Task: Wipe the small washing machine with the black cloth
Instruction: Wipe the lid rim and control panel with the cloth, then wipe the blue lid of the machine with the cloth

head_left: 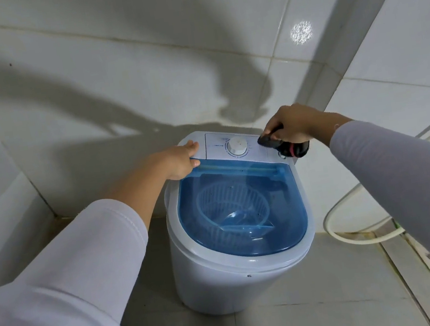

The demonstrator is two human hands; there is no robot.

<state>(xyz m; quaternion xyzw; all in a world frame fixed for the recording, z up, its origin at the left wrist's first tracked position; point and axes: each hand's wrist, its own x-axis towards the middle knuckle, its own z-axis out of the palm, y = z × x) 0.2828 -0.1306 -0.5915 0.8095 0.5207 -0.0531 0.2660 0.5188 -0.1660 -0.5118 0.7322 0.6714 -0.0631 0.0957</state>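
The small washing machine (pixel 224 270) is a white tub standing on the floor, with a see-through blue lid (pixel 281 225) and a white control panel with a round dial (pixel 237 146) at its far edge. My left hand (pixel 180 161) rests on the panel's left corner, its thumb at the lid's hinge edge. My right hand (pixel 293 123) is closed on the bunched black cloth (pixel 283 144), which is pressed against the panel's right end beside the dial. A basket shows through the shut lid.
White tiled walls rise close behind and to the left of the machine. A white hose (pixel 358 235) curls on the grey floor to the right, near a floor channel (pixel 408 268) along the right wall.
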